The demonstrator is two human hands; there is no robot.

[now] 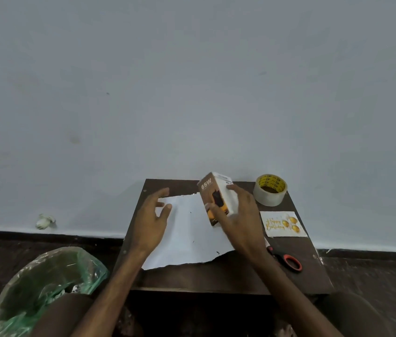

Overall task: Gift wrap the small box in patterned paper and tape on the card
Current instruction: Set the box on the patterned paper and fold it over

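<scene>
While the small box [217,198] is gripped in the right hand [239,215], the thumb curled against its brown-and-orange printed front and the fingers wrapped over its white side, it is held tilted above the right part of the paper [187,232]; whether its lower end touches the sheet cannot be told. The box is seen as a tall cardboard block marked "65W". The paper is laid flat with a plain white face up, its near edge raggedly cut. The left hand [153,215] is held over the sheet's left part, fingers spread apart and loosely bent, nothing grasped. The sheet is borne by a small dark brown table [216,276] of smooth, matt board, set against the wall [192,93]. On the table's right side a roll of clear tape [269,189] with a yellow printed core is stood at the far corner, a white rectangular card [283,224] lettered "Happy Birthday" in gold is laid just nearer, and scissors [288,260] with red-and-black handles are partly hidden by the right forearm [289,288]. The wall is painted a pale, faintly stained grey-blue and is met by a dark, rough floor [374,271]. Left of the table a round bin [46,285] lined with a crinkled green plastic bag is seen
</scene>
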